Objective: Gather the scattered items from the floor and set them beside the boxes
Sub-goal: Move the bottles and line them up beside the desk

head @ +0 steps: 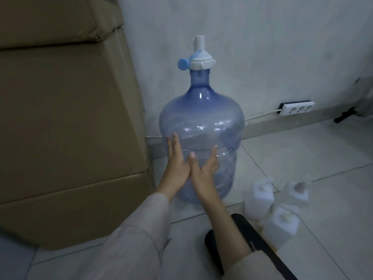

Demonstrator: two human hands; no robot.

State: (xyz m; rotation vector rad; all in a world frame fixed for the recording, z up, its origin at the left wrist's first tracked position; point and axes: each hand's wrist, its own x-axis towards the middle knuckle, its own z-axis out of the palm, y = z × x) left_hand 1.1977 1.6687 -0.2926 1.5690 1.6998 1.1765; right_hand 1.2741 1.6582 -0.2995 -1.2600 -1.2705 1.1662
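A large clear blue water jug [201,118] with a white and blue pump cap [199,55] stands upright on the tiled floor, right beside the stacked cardboard boxes [66,118]. My left hand [177,160] and my right hand [203,170] lie flat against the jug's lower front, fingers spread, thumbs crossing. Neither hand wraps around anything. Three white plastic bottles [260,197] stand in a cluster on the floor to the right of the jug.
A white wall is close behind the jug. A white power strip [296,108] with its cord lies along the wall base at right. A long black object [254,243] lies on the floor under my right forearm. Pale tiles stretch to the right.
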